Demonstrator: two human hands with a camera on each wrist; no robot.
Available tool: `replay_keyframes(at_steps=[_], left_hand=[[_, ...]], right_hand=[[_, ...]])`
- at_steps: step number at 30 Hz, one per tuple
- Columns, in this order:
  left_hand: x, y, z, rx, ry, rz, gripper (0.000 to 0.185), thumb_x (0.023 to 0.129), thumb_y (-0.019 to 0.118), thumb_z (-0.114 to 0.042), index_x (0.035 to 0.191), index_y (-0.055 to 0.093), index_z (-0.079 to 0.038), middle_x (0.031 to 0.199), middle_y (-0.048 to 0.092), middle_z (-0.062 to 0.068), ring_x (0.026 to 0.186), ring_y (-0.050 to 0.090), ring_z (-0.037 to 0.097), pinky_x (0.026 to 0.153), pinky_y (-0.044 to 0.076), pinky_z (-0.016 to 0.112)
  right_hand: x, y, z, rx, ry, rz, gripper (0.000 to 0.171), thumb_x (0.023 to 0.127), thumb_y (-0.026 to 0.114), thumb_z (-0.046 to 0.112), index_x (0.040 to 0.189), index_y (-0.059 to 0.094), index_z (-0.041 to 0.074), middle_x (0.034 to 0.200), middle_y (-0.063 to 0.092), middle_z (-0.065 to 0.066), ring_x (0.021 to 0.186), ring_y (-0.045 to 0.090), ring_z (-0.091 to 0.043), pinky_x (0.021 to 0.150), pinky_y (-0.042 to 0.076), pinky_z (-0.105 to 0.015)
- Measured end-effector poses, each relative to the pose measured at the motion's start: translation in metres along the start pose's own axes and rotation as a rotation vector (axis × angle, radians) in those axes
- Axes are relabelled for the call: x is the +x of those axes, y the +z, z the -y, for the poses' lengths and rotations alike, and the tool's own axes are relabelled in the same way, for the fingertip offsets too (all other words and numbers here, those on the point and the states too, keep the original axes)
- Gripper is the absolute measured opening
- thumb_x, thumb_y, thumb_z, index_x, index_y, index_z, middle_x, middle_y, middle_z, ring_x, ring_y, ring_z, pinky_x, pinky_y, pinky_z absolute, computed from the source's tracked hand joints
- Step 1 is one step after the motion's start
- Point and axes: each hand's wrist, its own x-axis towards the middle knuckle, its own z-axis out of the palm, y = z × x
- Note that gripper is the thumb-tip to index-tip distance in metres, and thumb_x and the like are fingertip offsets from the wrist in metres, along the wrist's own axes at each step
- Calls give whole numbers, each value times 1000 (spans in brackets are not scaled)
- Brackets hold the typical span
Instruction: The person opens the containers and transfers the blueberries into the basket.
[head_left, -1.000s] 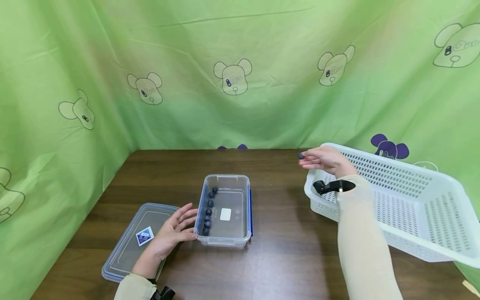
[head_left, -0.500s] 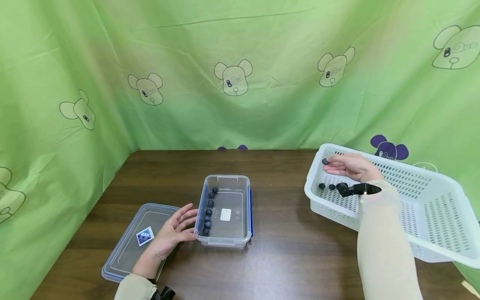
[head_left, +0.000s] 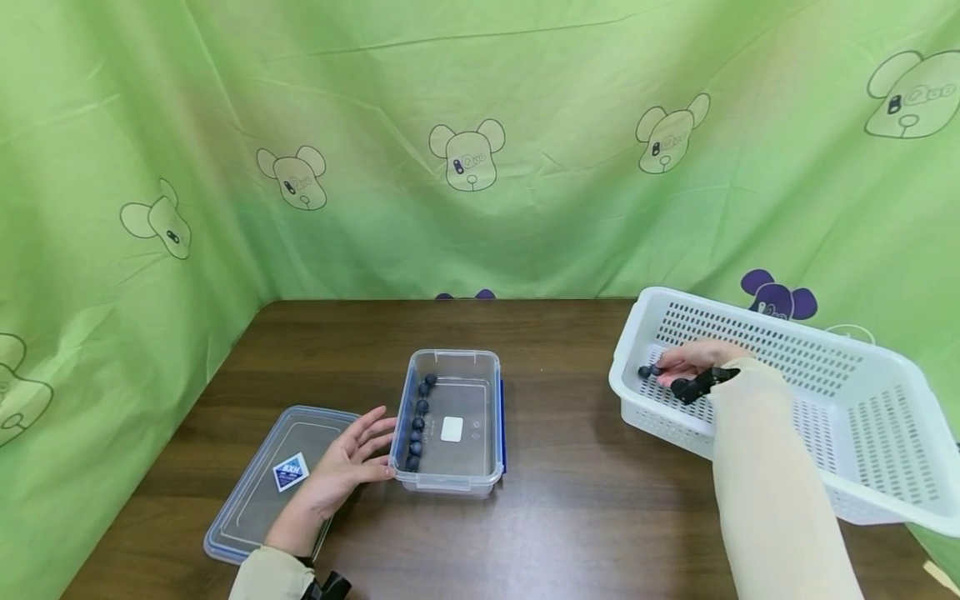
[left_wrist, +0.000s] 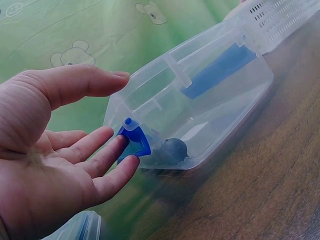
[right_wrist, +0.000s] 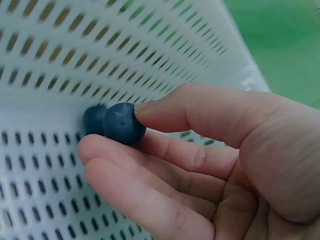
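Berry in hand, low in the white basket

At right of the frame, the right hand [head_left: 693,360] pinches a dark blueberry [right_wrist: 124,123] between thumb and fingers inside the white basket [head_left: 862,417], another berry [right_wrist: 94,119] just behind it. Lower centre, the left hand [head_left: 341,467] rests flat-fingered against the clear container [head_left: 453,479], beside its lid [head_left: 247,492].

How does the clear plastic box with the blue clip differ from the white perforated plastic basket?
The clear plastic box has smooth see-through walls; the white perforated basket is opaque, its walls full of slots. The box looks smaller than the basket. The box holds a row of dark blue berries along one wall, with the left hand beside it; in the basket the right hand pinches one berry. Both are rectangular, open-topped, on the brown table.
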Motion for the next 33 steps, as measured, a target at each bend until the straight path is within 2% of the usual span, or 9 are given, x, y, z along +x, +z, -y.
replay_keyframes(at_steps=[6,12,15,19,22,28,33], left_hand=[[0,0,0,-7,1,-1,97,77,74,12,154,14,8,151,29,33,127,49,21,98,47,27],[0,-1,0,-2,4,-4,97,78,74,12,154,14,9,151,29,34,128,48,23,98,48,27],[0,-1,1,-2,9,1,97,78,74,12,154,13,9,151,28,34,128,49,23,98,48,27],[1,-1,2,-4,19,11,97,78,74,11,154,13,9,151,28,34,126,51,17,98,47,27],[2,-1,2,-5,20,17,97,78,75,10,154,13,9,151,28,34,125,51,16,98,47,27],[2,-1,1,-5,12,17,97,79,75,10,154,13,9,151,28,34,127,50,20,99,47,28],[1,-1,1,-4,7,11,97,79,75,10,154,13,9,151,29,33,128,50,21,98,47,28]], right_hand=[[7,-2,-3,-201,7,-14,15,96,57,9,91,71,5,83,74,-4,76,70,-7,73,54,-18],[8,0,-1,-221,-5,-31,14,95,57,7,88,69,3,81,74,-6,75,71,-9,72,54,-18],[5,2,0,-161,3,-39,17,95,57,6,85,70,5,80,74,-6,74,71,-9,72,55,-19],[0,2,3,57,-28,-35,21,97,56,2,83,72,4,83,74,-11,76,72,-14,77,56,-22],[-4,2,12,200,-93,4,26,100,50,-3,85,71,2,85,73,-14,79,73,-19,82,55,-25],[-17,15,35,295,-292,129,37,104,39,-2,92,74,0,91,73,-17,86,73,-22,85,55,-30],[-25,39,54,268,-421,181,39,105,37,-3,95,75,2,93,73,-18,88,73,-23,84,56,-32]])
